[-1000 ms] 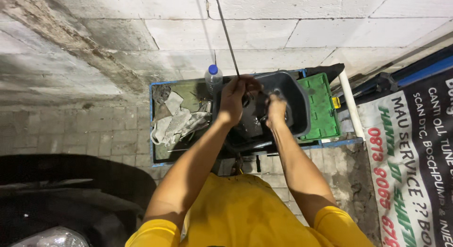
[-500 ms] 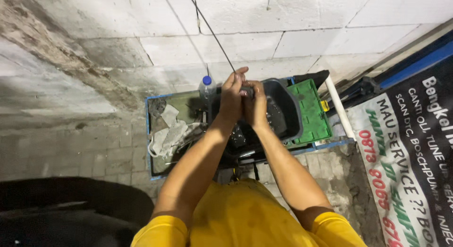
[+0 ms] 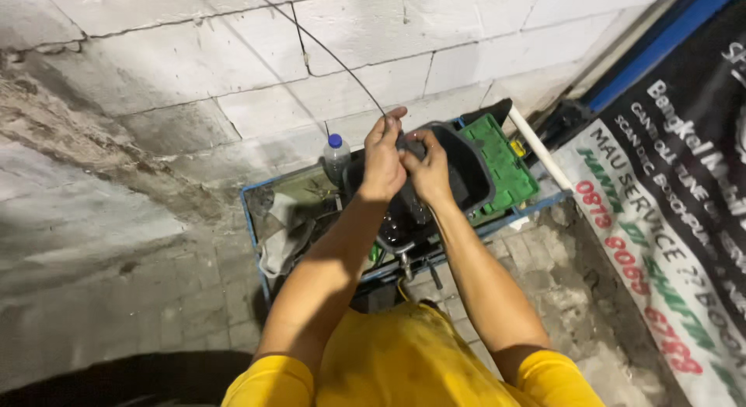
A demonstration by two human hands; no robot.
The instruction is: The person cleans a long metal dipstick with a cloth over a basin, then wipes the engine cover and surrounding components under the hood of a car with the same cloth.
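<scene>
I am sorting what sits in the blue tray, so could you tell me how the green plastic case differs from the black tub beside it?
The green case is flat, ribbed and shut; the black tub is deep and open-topped. The green case lies at the tray's right end, clear of both hands; the black tub sits nearer the middle, right under the left hand and right hand, which meet on a thin dark cable. Both look plastic and rest in the tray.

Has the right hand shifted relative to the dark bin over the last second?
Yes. The right hand has closed leftward across the dark bin to meet the left hand at the thin cable.
</scene>
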